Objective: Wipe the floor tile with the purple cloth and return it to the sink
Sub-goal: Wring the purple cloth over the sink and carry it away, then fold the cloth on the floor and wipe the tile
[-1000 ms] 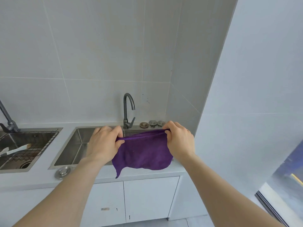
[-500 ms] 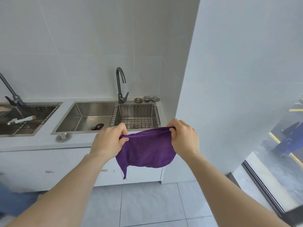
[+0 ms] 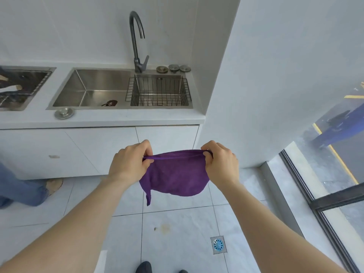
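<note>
The floor (image 3: 177, 233) spreads pale and tiled below the outstretched arms, with plenty of open room straight ahead and down; the white cabinet (image 3: 98, 150) closes it off at the far side and the wall (image 3: 275, 95) with its glass door frame (image 3: 315, 194) hems it in on the right. Up on the counter, beyond the hands, sits the steel sink (image 3: 94, 89) with a wire basket (image 3: 158, 91) in its right half and a tall tap (image 3: 136, 40) behind. Someone's blue trouser leg (image 3: 21, 190) stands off to the left, well clear. The purple cloth (image 3: 175, 174) hangs in the air between counter and floor, its top edge stretched side to side, the rest drooping with one corner trailing lowest on the left. The left hand (image 3: 130, 164) pinches the left end of that edge, fingers closed on it; the right hand (image 3: 220, 164) pinches the right end the same way, both level and equally near. A brownish stain (image 3: 164, 228) marks the tile directly below the cloth, slightly toward the person, with a blue-centred drain (image 3: 218, 244) just to its right. The wipe looks not yet begun, and the move seems to be straight downward.
</note>
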